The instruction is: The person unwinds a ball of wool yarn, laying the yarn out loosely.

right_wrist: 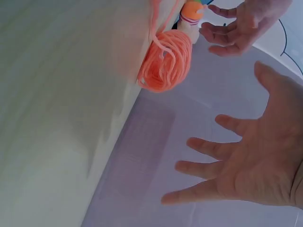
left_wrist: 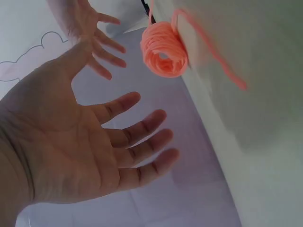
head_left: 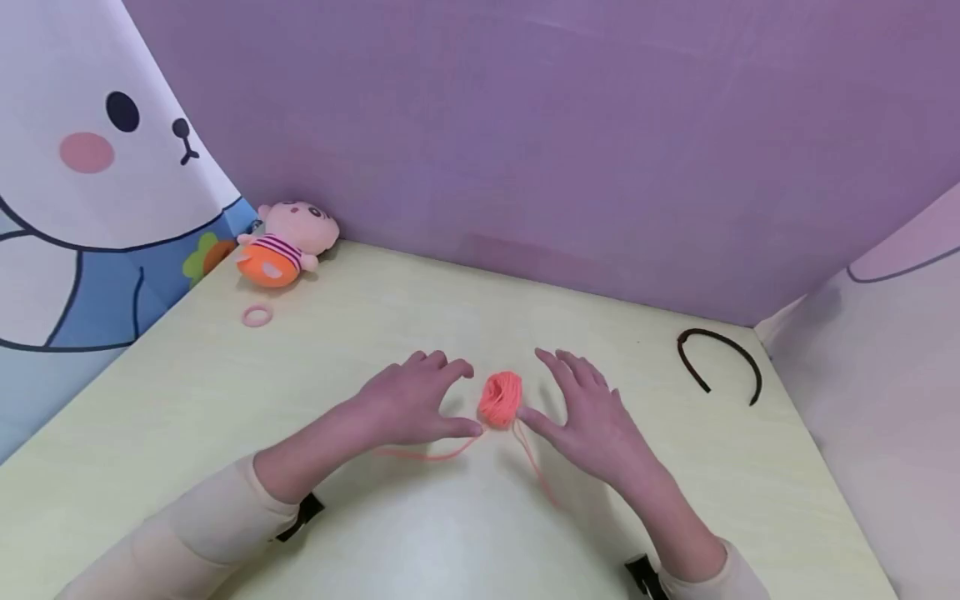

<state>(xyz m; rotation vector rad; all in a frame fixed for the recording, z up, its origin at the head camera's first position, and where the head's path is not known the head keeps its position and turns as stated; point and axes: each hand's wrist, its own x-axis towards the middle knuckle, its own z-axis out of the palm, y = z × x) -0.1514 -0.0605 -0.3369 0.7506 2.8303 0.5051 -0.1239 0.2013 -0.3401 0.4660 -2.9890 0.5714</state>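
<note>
A small wound bundle of coral-orange yarn [head_left: 500, 399] sits on the pale table between the two hands. Two loose yarn ends trail from it, one toward the left forearm and one toward the front right. My left hand [head_left: 412, 404] hovers just left of the bundle, fingers spread and thumb apart, holding nothing. On the other side, my right hand [head_left: 592, 417] is likewise spread, its thumb tip close to the bundle. Both wrist views show the palms bare and the yarn bundle [left_wrist: 164, 49] apart from the fingers; the right wrist view shows the looped strands [right_wrist: 165, 61] closely.
A plush toy [head_left: 285, 242] in orange and stripes leans at the back left corner. Near it lies a pink ring [head_left: 257, 315]. A dark headband-like arc [head_left: 723, 337] lies at the right. A purple wall [head_left: 562, 150] closes the back, and printed panels stand at both sides.
</note>
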